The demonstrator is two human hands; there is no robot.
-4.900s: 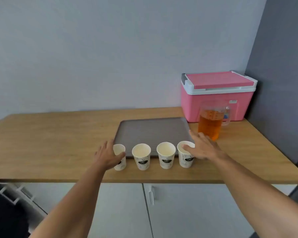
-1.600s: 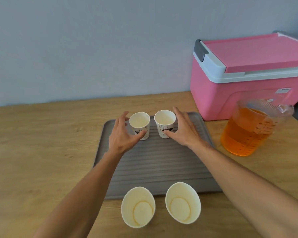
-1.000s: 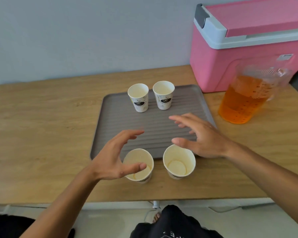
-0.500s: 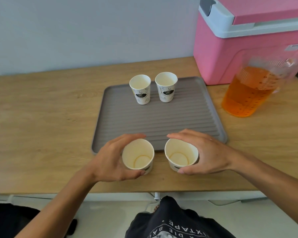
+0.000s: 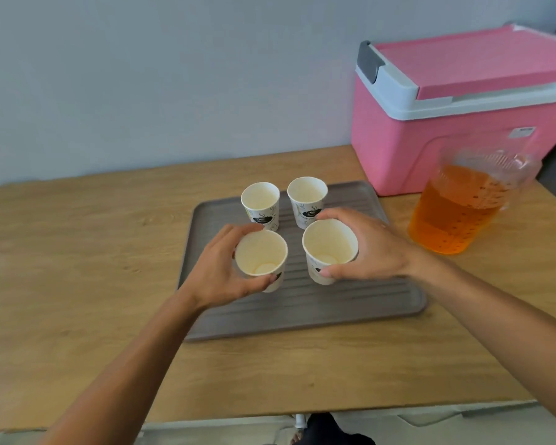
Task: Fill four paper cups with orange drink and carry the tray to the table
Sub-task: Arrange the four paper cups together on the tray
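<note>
My left hand [image 5: 220,271] is wrapped around the near-left cup [image 5: 261,259], thumb on the side nearest me and fingers curled round the far side. My right hand [image 5: 371,248] grips the near-right cup [image 5: 329,248] the same way, thumb low on its near wall and fingers arched over the far rim. Both cups are upright and empty, and both are over the grey ribbed tray [image 5: 334,303]; I cannot tell whether their bases touch it or hang just above it.

Two more cups stand on the far part of the tray, side by side and close together: the far-left cup [image 5: 260,205] and the far-right cup [image 5: 307,199]. They are empty too, each with a dark printed mark on its wall. The four cups make a rough square, with the pair I hold just in front of the standing pair. My right fingertips reach close to the far-right cup.

The tray lies flat on the wooden counter [image 5: 77,252]. To its right, on the counter and off the tray, stands the clear jug [image 5: 463,207], filled well over halfway with orange drink. Behind the jug, against the wall, sits a pink cooler [image 5: 446,101] with its lid closed; the tray's far right corner comes near the cooler's base.
</note>
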